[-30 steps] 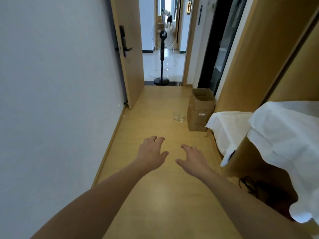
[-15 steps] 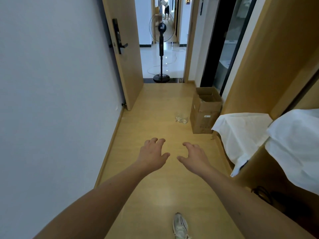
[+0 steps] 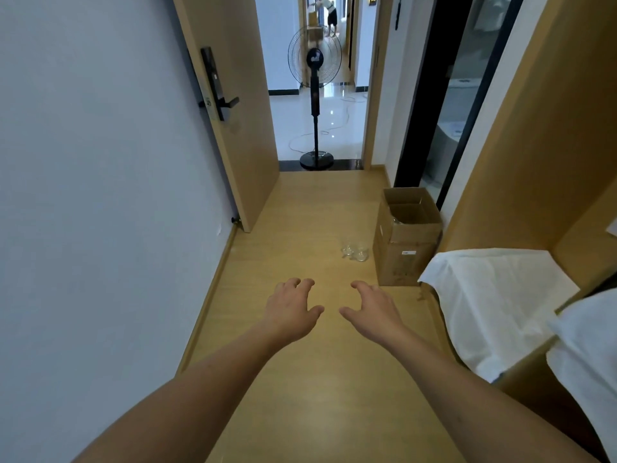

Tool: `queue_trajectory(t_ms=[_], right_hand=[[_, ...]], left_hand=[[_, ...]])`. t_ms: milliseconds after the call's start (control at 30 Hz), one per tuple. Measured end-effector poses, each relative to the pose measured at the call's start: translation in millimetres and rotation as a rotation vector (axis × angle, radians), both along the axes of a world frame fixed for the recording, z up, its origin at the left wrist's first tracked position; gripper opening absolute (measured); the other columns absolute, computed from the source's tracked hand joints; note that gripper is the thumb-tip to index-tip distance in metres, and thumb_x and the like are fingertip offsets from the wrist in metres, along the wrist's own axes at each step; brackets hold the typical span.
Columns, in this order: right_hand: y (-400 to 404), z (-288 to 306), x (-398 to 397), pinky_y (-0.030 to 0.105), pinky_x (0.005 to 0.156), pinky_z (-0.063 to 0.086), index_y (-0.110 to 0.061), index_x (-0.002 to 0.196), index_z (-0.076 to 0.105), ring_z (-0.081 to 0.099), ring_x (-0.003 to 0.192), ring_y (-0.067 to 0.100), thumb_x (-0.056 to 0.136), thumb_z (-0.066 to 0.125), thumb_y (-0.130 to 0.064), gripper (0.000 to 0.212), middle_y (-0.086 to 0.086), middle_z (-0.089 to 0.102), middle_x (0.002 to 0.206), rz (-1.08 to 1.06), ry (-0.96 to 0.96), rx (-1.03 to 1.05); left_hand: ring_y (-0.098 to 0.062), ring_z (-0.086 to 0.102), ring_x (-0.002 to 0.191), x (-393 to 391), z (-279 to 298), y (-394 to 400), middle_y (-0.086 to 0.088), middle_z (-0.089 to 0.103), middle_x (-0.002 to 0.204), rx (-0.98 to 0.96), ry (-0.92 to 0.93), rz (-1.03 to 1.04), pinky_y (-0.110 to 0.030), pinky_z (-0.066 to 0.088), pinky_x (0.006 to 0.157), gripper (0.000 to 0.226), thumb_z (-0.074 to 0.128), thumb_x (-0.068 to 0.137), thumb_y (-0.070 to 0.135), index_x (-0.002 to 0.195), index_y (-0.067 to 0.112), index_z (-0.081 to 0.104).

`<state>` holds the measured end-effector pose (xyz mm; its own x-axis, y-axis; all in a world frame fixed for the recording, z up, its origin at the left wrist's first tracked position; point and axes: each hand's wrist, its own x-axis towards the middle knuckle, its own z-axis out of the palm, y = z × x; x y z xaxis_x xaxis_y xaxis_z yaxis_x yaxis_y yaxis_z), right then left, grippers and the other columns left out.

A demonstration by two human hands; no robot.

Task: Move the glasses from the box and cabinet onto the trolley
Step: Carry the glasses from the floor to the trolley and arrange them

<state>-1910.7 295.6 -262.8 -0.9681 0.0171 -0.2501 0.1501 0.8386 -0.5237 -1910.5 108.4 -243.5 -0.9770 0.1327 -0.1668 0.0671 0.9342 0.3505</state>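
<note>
Ahead, glasses (image 3: 354, 252) (two) just beside box (image 3: 405, 242), hands apart.

Wood floor (image 3: 300, 208), pedestal fan (image 3: 315, 95)

Brown box (image 3: 405, 248), seemingly clear glasses (image 3: 354, 252)

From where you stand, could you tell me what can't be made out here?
- Box contents: head view, its walls hide most of the inside.
- Glasses on the floor: too small to count surely.
- Trolley: under the white cloth, cut off by the right edge.
</note>
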Motion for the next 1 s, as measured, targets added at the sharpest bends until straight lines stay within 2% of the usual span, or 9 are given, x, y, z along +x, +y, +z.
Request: queue_trajectory(t_ms=[333,500,667,833,1000], right_hand=[[11.0,-14.3,-87.9,0.042,0.108,0.042,-0.027,0.15,0.04,0.042,0.136,0.028,0.091,0.065,-0.051,0.069,0.005,0.046,0.148,-0.035,-0.04,-0.004],[7.2,-20.1,-151.7,0.042,0.108,0.043,-0.027,0.151,0.039,0.043,0.136,0.027,0.092,0.065,-0.051,0.069,0.005,0.046,0.148,-0.075,-0.042,0.019],[-5.2,-21.2,-230.7,0.043,0.109,0.043,-0.027,0.151,0.039,0.042,0.138,0.027,0.092,0.066,-0.05,0.069,0.005,0.045,0.149,-0.122,-0.051,0.035],[-19.8,-24.6,-303.4,0.043,0.11,0.043,-0.027,0.151,0.04,0.043,0.137,0.028,0.091,0.066,-0.05,0.07,0.006,0.047,0.148,-0.16,-0.098,0.043],[-32.4,-38.9,-354.4,0.037,0.108,0.042,-0.025,0.149,0.043,0.046,0.135,0.028,0.09,0.067,-0.051,0.069,0.007,0.05,0.145,-0.228,-0.149,0.029]], left_hand=[[-0.027,0.037,0.139,-101.2,-20.9,12.6,-0.004,0.042,0.153,0.037,-0.016,-0.014,-0.042,0.037,0.112,0.063,0.058,0.096,0.049,0.151,0.023,0.039],[-0.027,0.037,0.138,-179.7,-31.3,12.6,-0.004,0.043,0.151,0.089,-0.006,-0.038,-0.04,0.036,0.11,0.064,0.059,0.095,0.05,0.15,0.024,0.04],[-0.028,0.04,0.135,-269.7,-38.7,6.0,-0.003,0.048,0.146,0.137,0.002,-0.069,-0.042,0.041,0.108,0.062,0.062,0.093,0.048,0.147,0.023,0.043],[-0.031,0.039,0.135,-353.7,-46.4,-7.1,-0.005,0.049,0.146,0.155,-0.039,-0.097,-0.041,0.039,0.109,0.061,0.063,0.092,0.047,0.145,0.022,0.045],[-0.032,0.039,0.137,-421.1,-60.3,-21.9,-0.008,0.049,0.146,0.165,-0.105,-0.115,-0.044,0.039,0.111,0.063,0.063,0.092,0.047,0.146,0.021,0.045]])
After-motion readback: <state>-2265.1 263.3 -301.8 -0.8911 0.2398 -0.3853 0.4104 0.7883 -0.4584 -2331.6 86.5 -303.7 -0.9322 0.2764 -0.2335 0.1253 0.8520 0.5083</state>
